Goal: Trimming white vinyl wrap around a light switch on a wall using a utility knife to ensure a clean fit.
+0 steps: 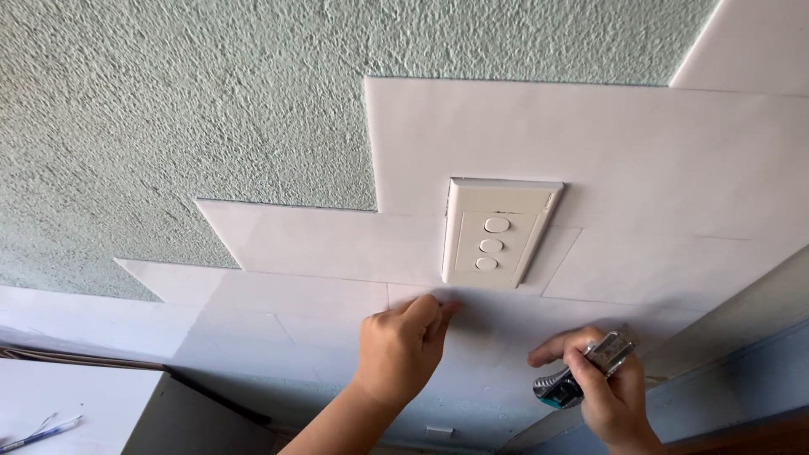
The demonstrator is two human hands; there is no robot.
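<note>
Left hand [403, 347]: we are pressing curled fingertips against the white panel [472, 316], just under the switch plate [497, 232], pinning its edge flat.
Right hand [608, 389]: we are gripping a utility knife [581, 375], forefinger extended, close beside the wall.
Wall [168, 126]: rough green plaster is showing above the stepped panels.

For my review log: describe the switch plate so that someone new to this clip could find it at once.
On the rough green wall, white panels climb in steps. The switch plate sits among them, just above the left hand. It alone stands proud of the panels, cream-coloured, with three oval buttons in a row.
</note>
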